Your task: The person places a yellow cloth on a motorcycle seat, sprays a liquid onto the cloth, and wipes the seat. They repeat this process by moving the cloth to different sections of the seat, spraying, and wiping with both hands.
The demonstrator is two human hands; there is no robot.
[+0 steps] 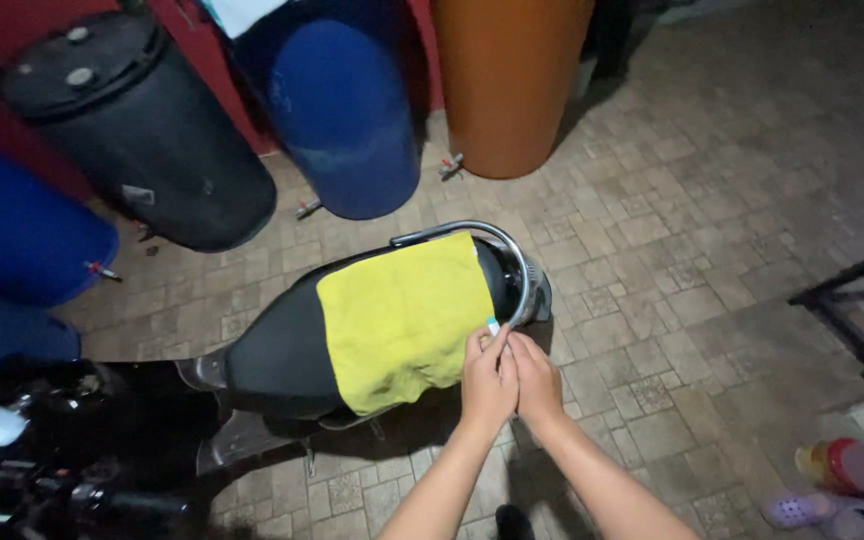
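Grip: the left hand (488, 375) and right hand (537, 378), pressed together, pinch the yellow cloth's (402, 318) tagged corner. The cloth drapes over the scooter seat (277, 355), which supports it flat.

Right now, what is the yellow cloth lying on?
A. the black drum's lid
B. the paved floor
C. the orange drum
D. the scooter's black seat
D: the yellow cloth is draped across the scooter's black seat, in front of the metal grab rail, and both hands, left hand and right hand, meet at the cloth's corner by its small tag.
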